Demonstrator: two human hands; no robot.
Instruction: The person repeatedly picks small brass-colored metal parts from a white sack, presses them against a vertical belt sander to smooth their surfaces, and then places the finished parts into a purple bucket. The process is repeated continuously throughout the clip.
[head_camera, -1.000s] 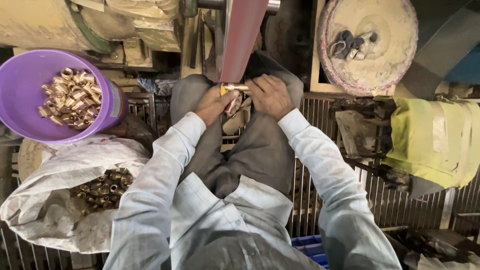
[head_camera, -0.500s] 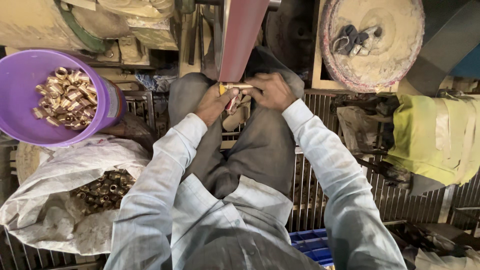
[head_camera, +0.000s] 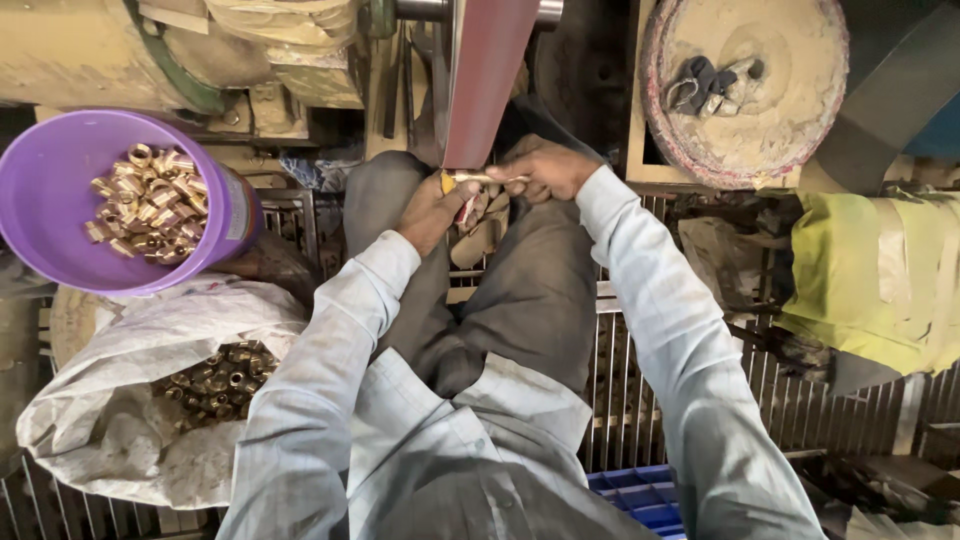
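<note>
Hands at the sanding belt (head_camera: 487, 80), fitting pressed on.
Left hand (head_camera: 432, 212) and right hand (head_camera: 545, 170) both pinch the brass piece (head_camera: 478, 180); over the last second they've edged it closer to the belt's lower edge.

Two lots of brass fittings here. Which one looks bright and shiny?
The fittings in the purple bowl, upper left, look bright gold; those in the white sack below look dull and dark.

You're in a small metal-finishing workshop. A reddish sanding belt (head_camera: 487, 80) runs down the top centre, with a purple tub of brass fittings (head_camera: 60, 200) at upper left. A white sack of duller fittings (head_camera: 130, 400) sits lower left on a grimy metal grate floor (head_camera: 640, 400).
</note>
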